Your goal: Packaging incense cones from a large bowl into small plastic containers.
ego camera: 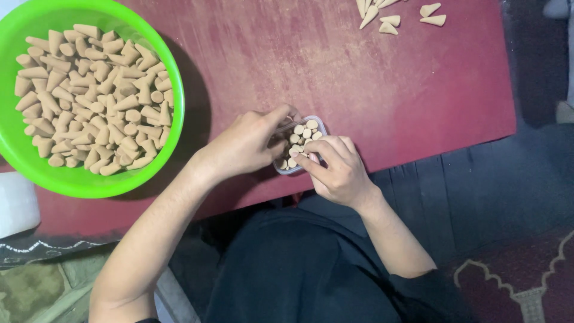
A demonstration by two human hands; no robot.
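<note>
A small clear plastic box (318, 124) sits near the front edge of a dark red table (371, 78), packed with tan cones standing with their round bases up (304, 133). My left hand (248, 143) rests on the box's left side, fingers curled over its rim. My right hand (335, 167) is at the box's front right, its fingertips pinching at a cone among those in the box. Whether that cone is held or only touched I cannot tell.
A bright green bowl (18, 149) heaped with several tan cones (89, 96) stands at the table's left. A few loose cones (388, 21) lie at the far edge. A white object (15, 203) sits at the left edge. Dark flooring and a patterned rug (520, 281) lie below.
</note>
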